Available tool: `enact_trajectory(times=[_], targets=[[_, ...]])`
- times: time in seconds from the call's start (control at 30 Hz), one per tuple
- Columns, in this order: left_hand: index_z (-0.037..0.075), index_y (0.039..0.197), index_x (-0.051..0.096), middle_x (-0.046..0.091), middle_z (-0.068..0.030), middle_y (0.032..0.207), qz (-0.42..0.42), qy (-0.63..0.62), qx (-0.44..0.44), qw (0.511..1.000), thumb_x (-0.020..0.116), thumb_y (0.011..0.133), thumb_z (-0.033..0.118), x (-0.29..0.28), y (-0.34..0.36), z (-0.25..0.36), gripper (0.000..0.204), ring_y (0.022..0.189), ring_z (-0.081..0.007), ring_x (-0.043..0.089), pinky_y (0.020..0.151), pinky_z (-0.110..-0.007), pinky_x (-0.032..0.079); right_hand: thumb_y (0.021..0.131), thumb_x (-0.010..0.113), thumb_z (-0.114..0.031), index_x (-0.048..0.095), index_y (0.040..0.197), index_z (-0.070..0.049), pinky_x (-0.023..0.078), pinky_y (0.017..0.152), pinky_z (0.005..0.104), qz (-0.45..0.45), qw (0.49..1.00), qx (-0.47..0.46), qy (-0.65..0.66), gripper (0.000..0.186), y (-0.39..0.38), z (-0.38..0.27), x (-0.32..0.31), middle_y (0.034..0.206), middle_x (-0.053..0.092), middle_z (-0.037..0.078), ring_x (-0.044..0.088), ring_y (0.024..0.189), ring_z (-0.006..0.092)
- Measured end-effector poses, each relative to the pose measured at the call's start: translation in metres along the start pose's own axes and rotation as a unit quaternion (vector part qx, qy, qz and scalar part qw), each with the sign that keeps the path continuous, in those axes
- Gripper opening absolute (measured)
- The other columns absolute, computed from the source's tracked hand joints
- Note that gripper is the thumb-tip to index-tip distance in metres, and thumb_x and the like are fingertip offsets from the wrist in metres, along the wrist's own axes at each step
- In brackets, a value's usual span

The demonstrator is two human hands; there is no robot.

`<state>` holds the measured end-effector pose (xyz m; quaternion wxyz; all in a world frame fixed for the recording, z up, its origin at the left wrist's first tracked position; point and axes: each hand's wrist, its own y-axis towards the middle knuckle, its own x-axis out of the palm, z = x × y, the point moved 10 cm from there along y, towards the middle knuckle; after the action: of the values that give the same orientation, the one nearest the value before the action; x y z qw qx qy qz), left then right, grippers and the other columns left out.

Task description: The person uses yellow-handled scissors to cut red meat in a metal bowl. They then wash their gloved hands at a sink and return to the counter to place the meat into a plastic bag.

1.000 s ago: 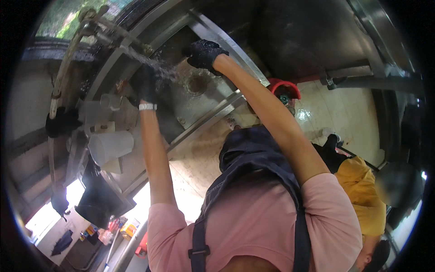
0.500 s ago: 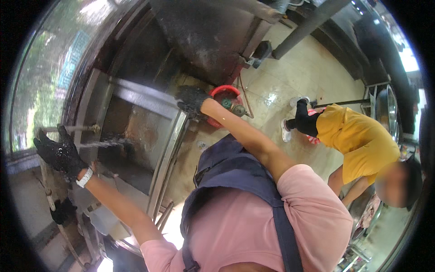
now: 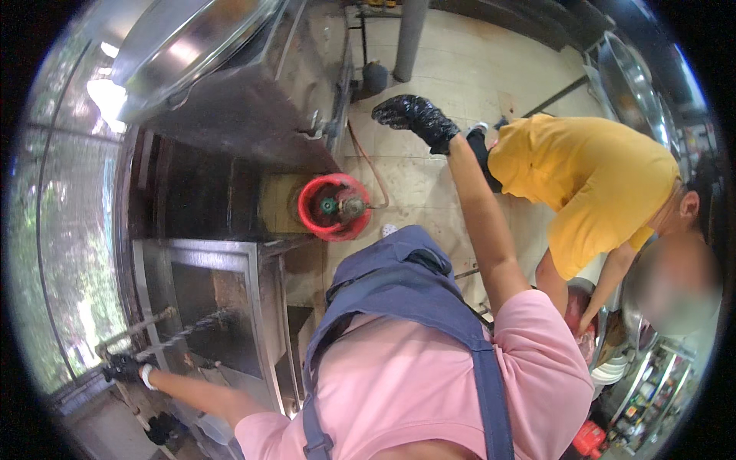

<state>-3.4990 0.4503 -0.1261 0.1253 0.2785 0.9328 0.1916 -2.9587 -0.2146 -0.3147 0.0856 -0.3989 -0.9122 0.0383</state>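
Observation:
My left hand [image 3: 125,369], in a black glove with a white band at the wrist, is at the tap [image 3: 136,331] by the window, its fingers drawn in around the fitting. A stream of water [image 3: 180,334] runs from there into the metal-framed sink [image 3: 201,247]. My right hand [image 3: 418,120], also in a wet black glove, is stretched out over the tiled floor. Its fingers are extended close together, with nothing visible in them. Below and left of it stands a red bucket [image 3: 310,224] holding a greenish round thing and a metal fitting, with a hose [image 3: 366,157] attached.
A person in yellow [image 3: 590,165] bends at the right, hands in a bowl of reddish stuff [image 3: 580,316]. A large metal pan [image 3: 192,54] rests on the dark counter [image 3: 230,107] at the far left. A grey post [image 3: 412,38] rises from the floor.
My right hand has moved right, away from the sink's edge and out over the floor. My left hand's spread fingers have drawn in at the tap. The view has turned.

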Motion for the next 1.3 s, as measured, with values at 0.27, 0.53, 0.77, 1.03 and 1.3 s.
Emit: enact_trajectory(times=[0.27,0.53,0.77,1.03,1.3], targets=[[0.006,0.109,0.053,0.060,-0.0123,0.096,0.035,-0.277,-0.216,0.936,0.037,0.088,0.016,0.021,-0.034,-0.093,0.029,0.086,-0.0258,0.058,0.082,-0.044,0.042,0.089,0.042,-0.010,0.055,0.112,-0.004,0.042,0.091,0.0297,0.051,0.983,-0.051,-0.170,0.027,-0.019,-0.071,-0.102,0.112,0.058,0.006,0.054,0.105,0.0154],[0.007,0.112,0.051,0.058,-0.0123,0.100,-0.019,-0.526,-0.169,0.834,0.037,0.087,0.021,-0.017,-0.106,0.009,0.032,0.088,-0.0262,0.057,0.084,-0.045,0.041,0.088,0.043,-0.021,0.058,0.112,-0.010,0.041,0.087,0.0280,0.133,0.956,-0.032,-0.259,0.031,-0.016,-0.126,-0.167,0.105,0.059,0.004,0.053,0.100,0.0134],[0.007,0.113,0.049,0.057,-0.0123,0.103,-0.328,-0.655,0.091,0.675,0.038,0.086,0.025,-0.135,-0.239,0.226,0.035,0.090,-0.0267,0.056,0.085,-0.046,0.040,0.088,0.047,-0.020,0.058,0.110,-0.007,0.041,0.089,0.0286,0.218,0.870,-0.136,-0.421,0.028,-0.039,-0.223,-0.233,0.110,0.056,0.007,0.052,0.100,0.0155],[0.008,0.116,0.047,0.055,-0.0122,0.106,-0.442,-0.612,0.252,0.606,0.038,0.084,0.030,-0.281,-0.262,0.333,0.039,0.093,-0.0271,0.055,0.086,-0.047,0.039,0.090,0.042,-0.011,0.056,0.109,0.002,0.044,0.081,0.0266,0.269,0.816,-0.406,-0.311,0.027,-0.057,-0.344,-0.338,0.101,0.060,0.009,0.057,0.088,0.0151],[0.008,0.118,0.045,0.053,-0.0122,0.109,-0.417,-0.607,0.384,0.556,0.039,0.083,0.035,-0.539,-0.193,0.433,0.044,0.095,-0.0276,0.054,0.087,-0.049,0.038,0.088,0.048,-0.011,0.059,0.103,0.000,0.042,0.064,0.0223,0.508,0.577,-0.419,-0.483,0.022,-0.059,-0.410,-0.494,0.091,0.060,0.003,0.054,0.077,0.0090]])
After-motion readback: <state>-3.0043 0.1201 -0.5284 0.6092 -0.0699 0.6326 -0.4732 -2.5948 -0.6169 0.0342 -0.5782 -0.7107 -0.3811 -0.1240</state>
